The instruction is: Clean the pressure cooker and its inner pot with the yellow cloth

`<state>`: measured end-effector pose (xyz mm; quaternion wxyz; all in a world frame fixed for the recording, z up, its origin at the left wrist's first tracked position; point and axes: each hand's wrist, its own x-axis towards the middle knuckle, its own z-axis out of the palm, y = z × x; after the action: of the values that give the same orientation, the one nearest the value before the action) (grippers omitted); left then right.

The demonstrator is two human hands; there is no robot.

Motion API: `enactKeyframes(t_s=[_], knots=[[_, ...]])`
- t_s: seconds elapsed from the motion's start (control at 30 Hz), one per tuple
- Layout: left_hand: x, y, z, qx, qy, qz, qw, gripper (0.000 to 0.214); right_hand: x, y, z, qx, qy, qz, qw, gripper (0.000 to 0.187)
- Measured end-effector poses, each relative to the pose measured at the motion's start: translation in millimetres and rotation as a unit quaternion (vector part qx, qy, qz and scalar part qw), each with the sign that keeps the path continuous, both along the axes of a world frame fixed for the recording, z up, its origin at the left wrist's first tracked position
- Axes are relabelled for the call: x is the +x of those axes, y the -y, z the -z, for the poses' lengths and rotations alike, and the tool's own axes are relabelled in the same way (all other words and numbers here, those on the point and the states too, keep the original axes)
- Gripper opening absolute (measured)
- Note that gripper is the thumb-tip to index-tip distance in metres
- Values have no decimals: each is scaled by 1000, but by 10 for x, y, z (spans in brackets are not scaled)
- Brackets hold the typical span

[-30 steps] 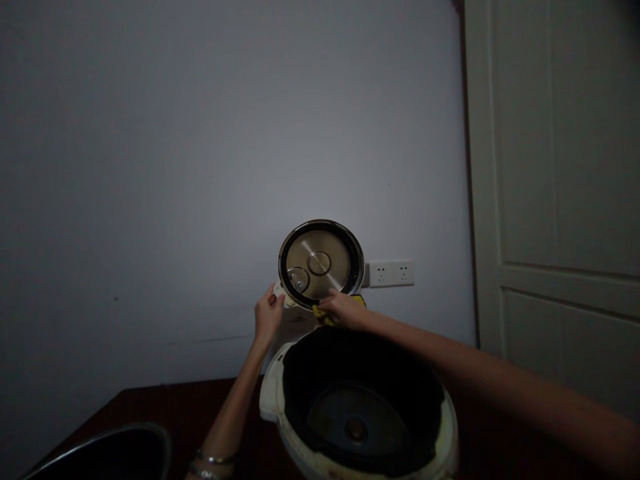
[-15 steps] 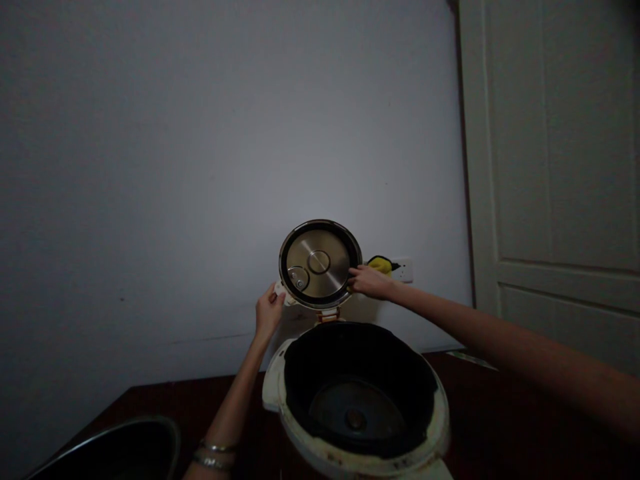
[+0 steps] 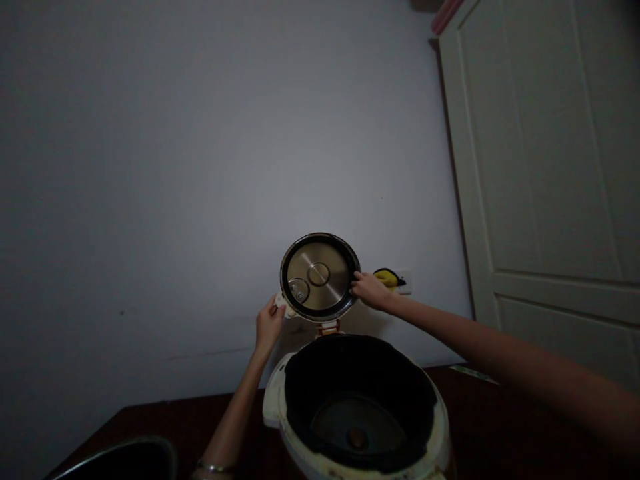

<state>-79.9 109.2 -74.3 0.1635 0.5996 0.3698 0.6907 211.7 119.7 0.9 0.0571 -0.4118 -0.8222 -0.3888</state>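
The round lid (image 3: 320,257) of an electric pressure cooker stands raised on its hinge, its metal inner face and dark sealing ring turned toward me. My left hand (image 3: 270,323) grips the white tab at the lid's lower left edge, thumb and fingers pinched round it. On the opposite side, my right hand (image 3: 369,291) has its fingers curled at the right rim, against the dark ring; the exact hold of the fingertips is too dark to make out. Below sits the white cooker body (image 3: 273,400), with no inner pot in its black cavity and a round knob at the bottom.
The cooker stands on a dark red table (image 3: 200,407) against a pale wall (image 3: 200,167). At the lower left shows the rim of a dark pot (image 3: 107,453). A yellow and black item (image 3: 387,277) hangs by a wall socket (image 3: 406,283). A white panelled door (image 3: 540,167) is at right.
The camera view has tilted slightly, so the lid and both hands appear a little lower. Both hands keep their places on the lid, with the right fingers shifted only slightly.
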Motion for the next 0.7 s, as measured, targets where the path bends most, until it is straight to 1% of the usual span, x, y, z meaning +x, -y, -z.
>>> enactKeyframes(t_s=[0.13,0.2,0.3,0.37,0.43,0.5,0.6,0.7], knots=[[38,9,1,7,-1,-30,1000,48,-236,88,322,-37,-52,18,998,16],[73,19,3,14,3,-45,999,44,-358,132,449,-44,-82,28,995,20],[105,17,7,17,11,-64,998,42,-472,188,553,-52,-103,27,993,24],[101,3,8,12,15,-59,998,43,-468,206,547,-55,-97,18,994,25],[83,-12,7,7,17,-44,999,44,-394,194,472,-51,-81,15,995,23],[64,-20,7,6,16,-30,999,44,-267,148,329,-37,-59,21,997,21],[52,-18,11,11,16,-17,1000,44,-43,49,8,-9,-18,23,1000,15],[52,-20,22,15,24,-14,1000,43,109,-36,-385,22,25,10,999,18]])
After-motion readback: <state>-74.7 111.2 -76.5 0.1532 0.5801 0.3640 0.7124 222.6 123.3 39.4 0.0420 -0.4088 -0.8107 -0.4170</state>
